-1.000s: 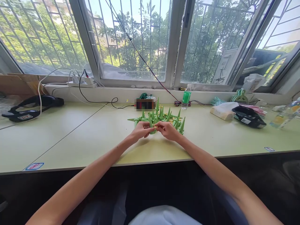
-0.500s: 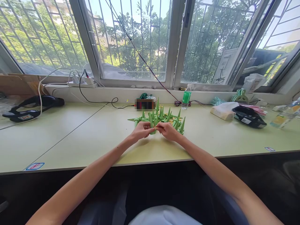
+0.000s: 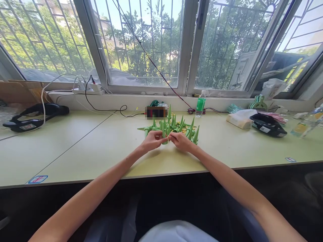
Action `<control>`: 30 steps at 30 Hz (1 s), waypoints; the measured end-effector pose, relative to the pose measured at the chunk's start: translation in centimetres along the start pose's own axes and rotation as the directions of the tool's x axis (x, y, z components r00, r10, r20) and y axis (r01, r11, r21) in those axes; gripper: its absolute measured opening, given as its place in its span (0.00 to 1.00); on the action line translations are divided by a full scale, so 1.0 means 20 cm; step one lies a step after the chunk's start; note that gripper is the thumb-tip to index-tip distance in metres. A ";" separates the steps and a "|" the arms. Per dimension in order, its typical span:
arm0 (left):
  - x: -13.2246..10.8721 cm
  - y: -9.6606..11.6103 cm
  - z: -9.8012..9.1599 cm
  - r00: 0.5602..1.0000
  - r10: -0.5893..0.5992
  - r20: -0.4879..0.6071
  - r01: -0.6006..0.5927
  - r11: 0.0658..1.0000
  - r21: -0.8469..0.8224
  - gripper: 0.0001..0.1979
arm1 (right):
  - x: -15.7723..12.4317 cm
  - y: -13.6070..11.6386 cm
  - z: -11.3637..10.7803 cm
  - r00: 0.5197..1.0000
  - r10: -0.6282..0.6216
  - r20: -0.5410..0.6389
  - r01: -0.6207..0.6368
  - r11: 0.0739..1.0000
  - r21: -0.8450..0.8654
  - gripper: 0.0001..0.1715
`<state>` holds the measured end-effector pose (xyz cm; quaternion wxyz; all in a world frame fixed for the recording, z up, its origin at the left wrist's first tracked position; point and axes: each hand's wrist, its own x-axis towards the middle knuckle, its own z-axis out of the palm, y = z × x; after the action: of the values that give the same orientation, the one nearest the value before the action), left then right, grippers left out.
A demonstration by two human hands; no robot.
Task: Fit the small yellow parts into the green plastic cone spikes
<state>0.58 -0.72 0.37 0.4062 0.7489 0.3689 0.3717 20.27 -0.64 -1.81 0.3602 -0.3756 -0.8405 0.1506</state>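
My left hand (image 3: 152, 140) is closed around the lower part of a green plastic cone-shaped spike (image 3: 165, 142), which stands with its point upward. Close beside it, my right hand (image 3: 180, 140) is pinched at the spike's right side. Whatever sits between its fingertips is too small to make out. Directly behind both hands lies a cluster of similar green spikes (image 3: 181, 126), some upright and others on their sides. Small yellow pieces (image 3: 185, 129) are scattered among them.
A pixelated dark device (image 3: 156, 113) with a cable is behind the spikes. To its right stands a bottle with a green label (image 3: 200, 106). A tissue pack (image 3: 239, 121) and black headgear (image 3: 268, 126) lie right; more black headgear (image 3: 22, 126) lies left. The table edge (image 3: 164, 175) runs below my forearms.
My right hand's fingertips have drawn back slightly from my left hand's, leaving a small gap. The held spike has shifted marginally; the rest looks the same.
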 end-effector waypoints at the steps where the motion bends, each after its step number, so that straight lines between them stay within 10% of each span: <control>1: 0.00 -0.01 0.00 1.000 0.021 -0.006 -0.021 1.000 0.014 0.18 | 0.00 0.00 0.00 1.000 0.007 0.003 -0.007 1.000 -0.002 0.17; 8: 0.02 -0.04 0.01 0.982 0.184 -0.038 -0.178 0.976 0.122 0.13 | 0.00 0.00 0.01 1.000 0.029 0.003 -0.029 0.999 -0.019 0.20; 30: 0.01 -0.02 0.02 0.992 0.114 -0.062 -0.116 0.993 -0.034 0.19 | 0.01 -0.04 0.00 0.990 0.026 -0.140 -0.023 0.999 0.026 0.27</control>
<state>0.94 -0.45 -0.03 0.3867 0.7497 0.3300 0.4237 19.83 -1.02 -1.35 0.4209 -0.3912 -0.8067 0.1383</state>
